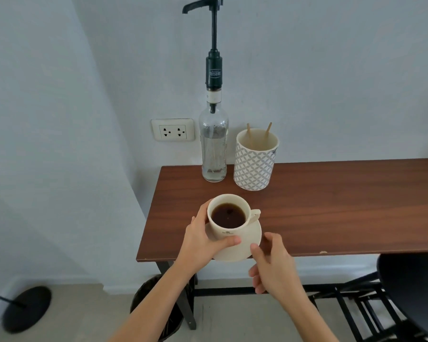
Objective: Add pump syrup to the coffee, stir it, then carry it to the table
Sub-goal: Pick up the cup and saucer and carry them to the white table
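Bottle [214, 149] and holder [254, 164] crowd the wall; tabletop [344, 206] rightward seemingly open

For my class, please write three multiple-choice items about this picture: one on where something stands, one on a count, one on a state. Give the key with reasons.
1. Where is the syrup bottle?
A. Left of the patterned pot
B. On the saucer
C. On the floor

2. How many wooden sticks are in the pot?
A. None
B. Two
C. Five

3. What is the left hand doing?
A. Pressing the pump
B. Hanging free
C. Gripping the cup

Key: 1 A, bottle stands beside the pot at the wall; 2 B, two tips show; 3 C, its fingers wrap the cup.
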Tool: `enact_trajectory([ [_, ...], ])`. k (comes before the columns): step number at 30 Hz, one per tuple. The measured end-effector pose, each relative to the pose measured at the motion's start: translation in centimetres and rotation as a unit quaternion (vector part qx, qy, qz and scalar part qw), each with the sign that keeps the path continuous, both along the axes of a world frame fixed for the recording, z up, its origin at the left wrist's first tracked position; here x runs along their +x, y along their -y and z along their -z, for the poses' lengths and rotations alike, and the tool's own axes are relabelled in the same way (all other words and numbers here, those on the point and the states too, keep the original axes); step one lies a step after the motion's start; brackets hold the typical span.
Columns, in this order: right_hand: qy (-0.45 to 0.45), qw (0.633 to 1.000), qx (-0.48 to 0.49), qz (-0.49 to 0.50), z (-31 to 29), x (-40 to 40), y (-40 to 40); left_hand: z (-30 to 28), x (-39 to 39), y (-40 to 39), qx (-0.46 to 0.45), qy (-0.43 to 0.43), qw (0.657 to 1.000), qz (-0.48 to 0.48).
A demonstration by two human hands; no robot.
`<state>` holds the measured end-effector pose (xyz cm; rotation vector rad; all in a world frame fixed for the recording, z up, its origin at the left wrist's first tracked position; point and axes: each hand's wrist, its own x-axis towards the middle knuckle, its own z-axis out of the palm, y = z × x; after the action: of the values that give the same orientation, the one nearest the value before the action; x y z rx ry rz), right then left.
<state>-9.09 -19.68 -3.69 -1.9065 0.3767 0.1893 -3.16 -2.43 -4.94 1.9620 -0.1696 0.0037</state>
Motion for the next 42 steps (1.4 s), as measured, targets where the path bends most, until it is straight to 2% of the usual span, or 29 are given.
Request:
enact_trajectory([
  [2, -0.017, 0.996, 0.085, 0.004, 0.3, -0.1, -0.8, 0.0, -0.2, 0.0, -0.001, 0.001, 1.0, 0.0],
  [7, 0.011, 0.971, 0.233, 0.057, 1.1, -0.5, -1.6, -0.1, -0.9, 0.0, 0.001, 0.001, 1.0, 0.0],
  [14, 0.02, 0.953, 0.289, 0.084, 1.7, -1.2, -1.6, 0.1, -3.1, -0.9, 0.049, -0.002, 0.999, -0.003],
  [17, 0.015, 0.95, 0.302, 0.078, 1.9, -1.4, -1.2, 0.5, -4.9, -1.5, 0.073, 0.008, 0.996, -0.05],
  [19, 0.009, 0.95, 0.304, 0.069, 2.0, -1.6, -1.0, 1.0, -6.0, -2.0, 0.061, -0.015, 0.994, -0.093],
  [25, -0.005, 0.954, 0.3, 0.013, 2.0, -2.7, -0.6, 0.9, -8.4, -2.3, -0.035, -0.113, 0.975, -0.189],
  [32, -0.012, 0.956, 0.281, -0.082, 0.5, -4.2, -1.2, 0.1, -11.9, -3.6, -0.221, -0.169, 0.936, -0.216],
  [36, -0.021, 0.953, 0.272, -0.133, -0.2, -5.6, -3.4, 0.0, -15.4, -6.0, -0.295, -0.172, 0.903, -0.259],
  [42, -0.04, 0.937, 0.262, -0.227, -0.9, -8.9, -8.8, -0.7, -22.5, -10.6, -0.339, -0.131, 0.875, -0.319],
])
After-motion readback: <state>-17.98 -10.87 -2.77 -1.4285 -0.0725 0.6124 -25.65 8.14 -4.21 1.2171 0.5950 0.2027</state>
